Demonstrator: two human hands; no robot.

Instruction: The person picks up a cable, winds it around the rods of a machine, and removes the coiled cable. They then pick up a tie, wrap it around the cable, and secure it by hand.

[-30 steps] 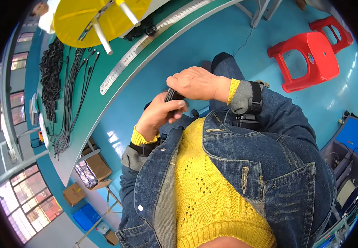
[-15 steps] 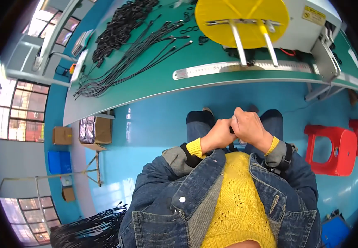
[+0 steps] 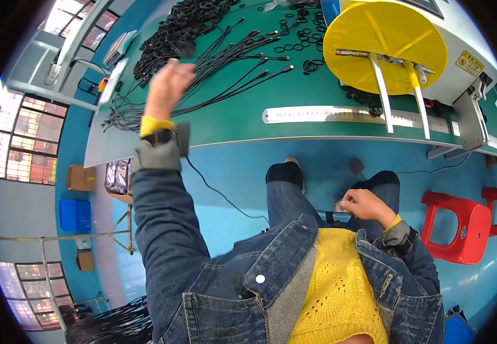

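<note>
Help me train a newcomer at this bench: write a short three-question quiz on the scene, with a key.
1. Which hand is out over the green table?
2. True or false: the ruler lies on the floor.
3. What colour is the large round disc: A red, B yellow or C blue?

Key
1. The left hand, near a heap of black cables.
2. False; the metal ruler lies on the green table.
3. B, yellow.
</note>
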